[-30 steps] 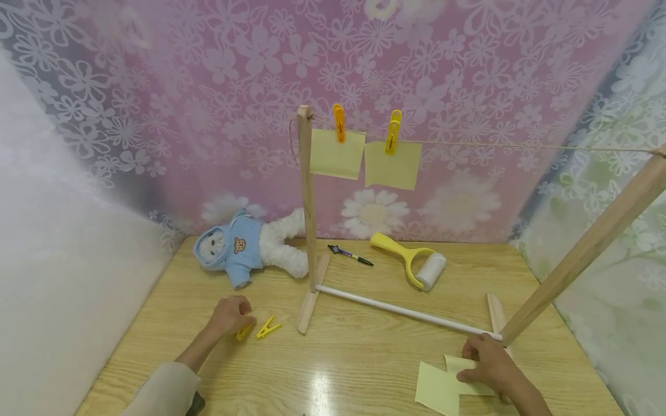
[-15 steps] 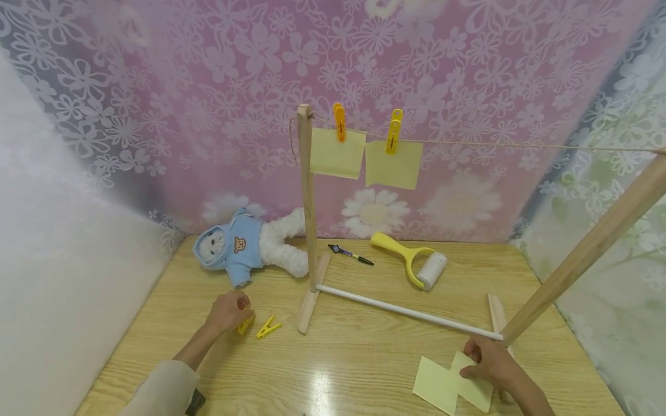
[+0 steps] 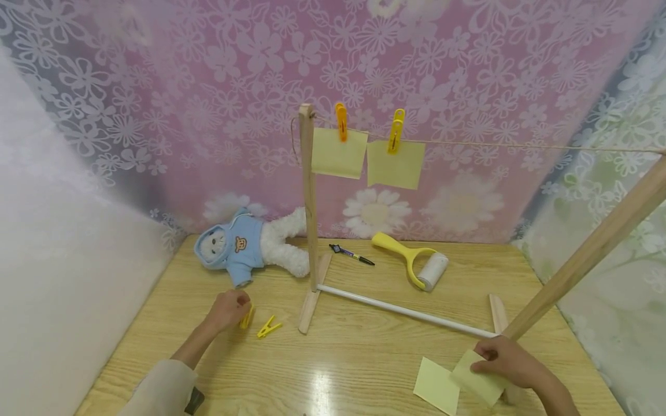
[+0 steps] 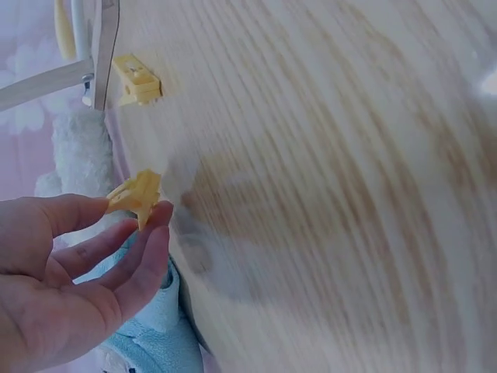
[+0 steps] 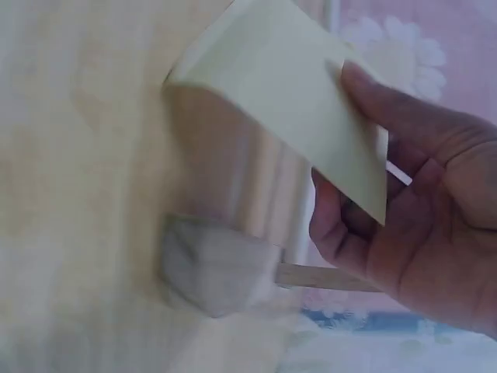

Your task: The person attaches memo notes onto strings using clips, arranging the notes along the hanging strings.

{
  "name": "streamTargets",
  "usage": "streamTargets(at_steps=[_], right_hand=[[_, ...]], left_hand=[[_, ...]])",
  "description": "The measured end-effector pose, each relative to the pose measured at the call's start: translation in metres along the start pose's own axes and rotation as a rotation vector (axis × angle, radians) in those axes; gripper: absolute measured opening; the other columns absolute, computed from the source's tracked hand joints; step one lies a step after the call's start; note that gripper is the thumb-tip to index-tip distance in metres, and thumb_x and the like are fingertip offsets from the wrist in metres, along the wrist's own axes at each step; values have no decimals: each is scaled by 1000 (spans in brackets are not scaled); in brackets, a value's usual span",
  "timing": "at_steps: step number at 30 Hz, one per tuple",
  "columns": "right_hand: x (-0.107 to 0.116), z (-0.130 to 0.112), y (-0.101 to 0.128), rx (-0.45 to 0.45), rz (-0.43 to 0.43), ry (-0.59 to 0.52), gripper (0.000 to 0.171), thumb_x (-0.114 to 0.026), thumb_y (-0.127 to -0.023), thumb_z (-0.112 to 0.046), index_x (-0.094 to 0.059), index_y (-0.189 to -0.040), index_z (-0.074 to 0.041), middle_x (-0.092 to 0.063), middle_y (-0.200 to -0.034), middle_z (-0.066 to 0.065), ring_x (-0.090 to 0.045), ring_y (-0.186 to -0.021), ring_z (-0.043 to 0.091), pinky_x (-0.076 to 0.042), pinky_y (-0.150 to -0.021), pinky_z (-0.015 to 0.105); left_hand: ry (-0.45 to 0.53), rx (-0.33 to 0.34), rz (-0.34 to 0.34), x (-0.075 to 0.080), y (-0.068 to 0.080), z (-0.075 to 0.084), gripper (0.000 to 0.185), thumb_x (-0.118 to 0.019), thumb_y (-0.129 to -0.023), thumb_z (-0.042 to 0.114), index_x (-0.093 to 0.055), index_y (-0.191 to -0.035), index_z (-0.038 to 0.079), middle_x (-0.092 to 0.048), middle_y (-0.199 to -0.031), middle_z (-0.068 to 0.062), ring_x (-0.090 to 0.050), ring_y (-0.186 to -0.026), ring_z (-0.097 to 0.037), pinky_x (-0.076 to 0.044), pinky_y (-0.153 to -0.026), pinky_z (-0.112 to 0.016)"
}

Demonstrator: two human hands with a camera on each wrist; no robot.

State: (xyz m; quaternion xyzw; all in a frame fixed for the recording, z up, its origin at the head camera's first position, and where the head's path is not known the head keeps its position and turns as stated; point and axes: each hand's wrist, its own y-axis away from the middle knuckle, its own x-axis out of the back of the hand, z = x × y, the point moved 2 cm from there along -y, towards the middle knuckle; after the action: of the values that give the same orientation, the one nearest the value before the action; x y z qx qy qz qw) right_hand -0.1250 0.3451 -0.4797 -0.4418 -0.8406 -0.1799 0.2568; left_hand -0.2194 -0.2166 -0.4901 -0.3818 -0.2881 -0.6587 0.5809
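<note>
My left hand pinches a yellow clothespin between thumb and fingertips, above the table in the left wrist view. A second yellow clothespin lies on the table just right of that hand. At the front right, my right hand holds a pale yellow square of paper by one edge, thumb on its face. Its far corner overlaps another yellow paper square on the table. Two more squares hang from the string, one under an orange clothespin, one under a yellow clothespin.
The string runs between two wooden posts, joined low down by a white rod. Behind lie a plush bear in a blue hoodie, a pen and a yellow-handled lint roller. Patterned cloth surrounds the table.
The right hand has lifted and turned its paper square, moving slightly right. The left hand has raised its clothespin a little, away from the front edge. The hanging squares stay put.
</note>
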Motion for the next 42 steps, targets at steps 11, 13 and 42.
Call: streamTargets(at_steps=[11,13,42], right_hand=[[13,-22,-5,64,-3,-112,30,-50,-88,-3,-32,-64,-4,-21,-55,10,-21,-47,3,-26,-37,27],[12,-24,-9,48,41,-85,31,-49,-89,-4,-30,-64,-5,-20,-55,6,-20,-47,3,-25,-37,27],[13,-76,-63,36,636,-254,16,-59,-85,-15,-54,-88,0,-49,-65,7,-39,-52,16,-35,-44,29]], left_hand=[[43,-75,4,2,-2,5,20,-53,-86,5,-59,-101,-5,-62,-91,-15,-59,-78,-25,-48,-66,-38],[67,-82,8,1,-3,8,20,-52,-87,7,-60,-102,-3,-61,-92,-13,-59,-77,-23,-48,-65,-36],[701,-390,-121,89,-6,193,33,-63,-82,22,-59,-113,15,-58,-109,-4,-58,-93,-19,-49,-73,-34]])
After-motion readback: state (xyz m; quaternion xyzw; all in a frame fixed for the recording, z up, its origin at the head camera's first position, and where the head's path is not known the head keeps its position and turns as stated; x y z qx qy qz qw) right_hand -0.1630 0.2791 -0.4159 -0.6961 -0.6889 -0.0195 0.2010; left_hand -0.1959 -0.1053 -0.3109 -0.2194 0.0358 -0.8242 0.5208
